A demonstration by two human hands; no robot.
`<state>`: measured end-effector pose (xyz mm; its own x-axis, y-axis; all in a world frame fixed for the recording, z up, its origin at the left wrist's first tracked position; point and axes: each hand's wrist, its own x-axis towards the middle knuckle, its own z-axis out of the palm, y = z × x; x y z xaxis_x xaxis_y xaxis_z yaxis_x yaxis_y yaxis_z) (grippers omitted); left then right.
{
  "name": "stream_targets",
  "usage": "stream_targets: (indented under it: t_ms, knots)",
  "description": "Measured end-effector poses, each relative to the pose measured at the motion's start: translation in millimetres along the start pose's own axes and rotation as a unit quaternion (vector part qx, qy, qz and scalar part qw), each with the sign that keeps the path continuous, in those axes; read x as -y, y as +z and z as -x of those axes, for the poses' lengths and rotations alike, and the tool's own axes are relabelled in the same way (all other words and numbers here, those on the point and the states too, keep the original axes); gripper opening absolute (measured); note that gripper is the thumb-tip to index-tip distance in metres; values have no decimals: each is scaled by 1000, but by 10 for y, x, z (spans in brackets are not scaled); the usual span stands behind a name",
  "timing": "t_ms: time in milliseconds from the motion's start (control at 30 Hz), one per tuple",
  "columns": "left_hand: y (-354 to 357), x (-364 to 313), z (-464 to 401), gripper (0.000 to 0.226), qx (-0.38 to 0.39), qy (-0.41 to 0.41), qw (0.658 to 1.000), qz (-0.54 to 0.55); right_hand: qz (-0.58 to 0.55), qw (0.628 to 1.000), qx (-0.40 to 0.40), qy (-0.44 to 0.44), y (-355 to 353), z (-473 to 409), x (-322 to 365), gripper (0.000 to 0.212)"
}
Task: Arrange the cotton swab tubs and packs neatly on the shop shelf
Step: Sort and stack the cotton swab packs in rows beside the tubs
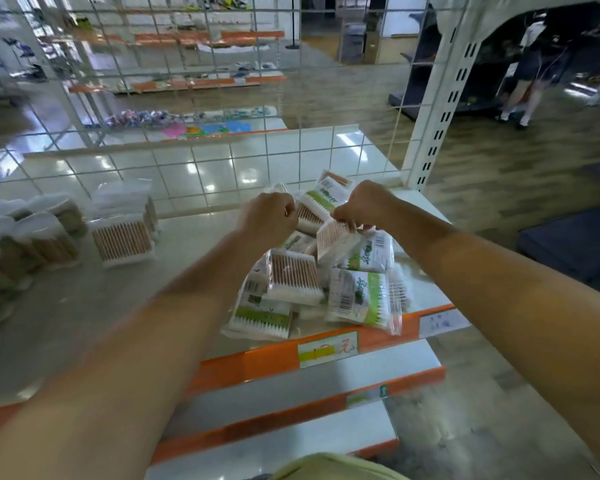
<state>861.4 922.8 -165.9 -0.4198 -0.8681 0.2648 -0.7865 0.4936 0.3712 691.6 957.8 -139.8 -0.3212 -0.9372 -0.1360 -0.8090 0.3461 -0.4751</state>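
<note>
A loose heap of cotton swab packs [293, 284] in clear wrap with green labels lies on the right part of the white shelf [118, 306]. My right hand [364, 202] pinches the top edge of one cotton swab pack [340, 239] that hangs above the heap. Beside it, my left hand [271, 214] is curled into a fist over the back of the heap; what it holds is hidden. Neat stacks of packs [122, 239] stand at the shelf's left-centre. Round cotton swab tubs [32, 233] with white lids lie in rows at the far left.
A white wire grid panel [194, 161] backs the shelf. A perforated white upright [430, 143] stands at the right rear. The shelf's front edge is an orange strip with a price label [328, 348]; lower shelves step out below. A person stands in the far right aisle.
</note>
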Motion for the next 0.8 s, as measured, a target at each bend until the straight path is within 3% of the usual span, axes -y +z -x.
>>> stream_targets:
  t_ms: [300, 600, 800]
  knots:
    - [-34, 32, 70, 13, 11, -43, 997, 60, -47, 998, -30, -21, -47, 60, -11, 33]
    - [-131, 48, 26, 25, 40, -92, 966, 238, -212, 962, -146, -96, -179, 127, 129, 23]
    - [-146, -59, 64, 32, 71, -90, 955, 274, -246, 947, -158, -130, -158, 156, 254, 22]
